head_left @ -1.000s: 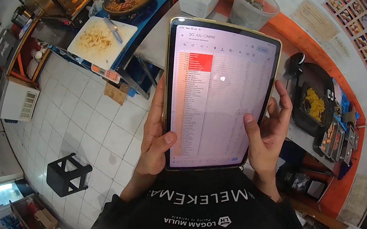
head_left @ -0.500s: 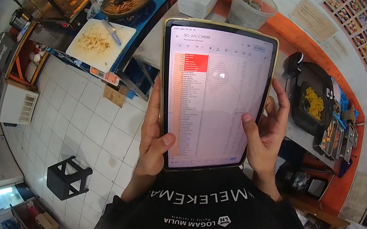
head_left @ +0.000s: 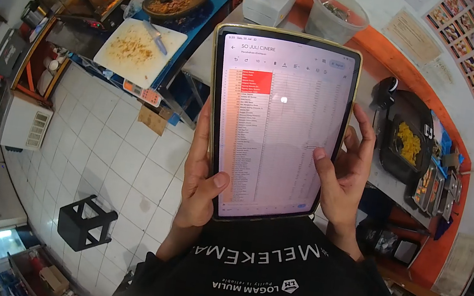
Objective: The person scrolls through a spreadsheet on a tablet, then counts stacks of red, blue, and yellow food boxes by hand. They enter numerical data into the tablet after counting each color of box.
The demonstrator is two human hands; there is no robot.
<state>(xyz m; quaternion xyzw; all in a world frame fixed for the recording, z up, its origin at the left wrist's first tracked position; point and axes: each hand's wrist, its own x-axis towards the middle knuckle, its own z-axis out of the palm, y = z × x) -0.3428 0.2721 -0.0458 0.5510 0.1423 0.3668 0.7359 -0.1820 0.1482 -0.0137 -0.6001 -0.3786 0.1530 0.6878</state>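
Observation:
A tablet [head_left: 286, 149] in a yellowish-edged case is held upright in front of my chest. Its lit screen shows a spreadsheet headed "SO JULI CINERE", with a red block at upper left and an orange column along the left side. My left hand [head_left: 200, 195] grips the lower left edge, thumb resting over the screen's border and the fingers behind. On the right edge, my right hand [head_left: 344, 177] holds the tablet with its thumb on or just over the screen. Part of the right fingers shows beside the edge; the rest are hidden behind it.
Behind the tablet stand a white label printer [head_left: 269, 1] and a clear plastic tub [head_left: 335, 18]. At left are a cutting board [head_left: 120, 61] with a knife [head_left: 158, 41] and a stone mortar [head_left: 169, 7]. A black pan [head_left: 383, 146] sits right; a black stool [head_left: 85, 223] stands on tiles.
The surroundings have shifted slightly to the right in the upper part of the view, as my head moved. Both hands keep the same hold on the tablet, and the spreadsheet looks the same.

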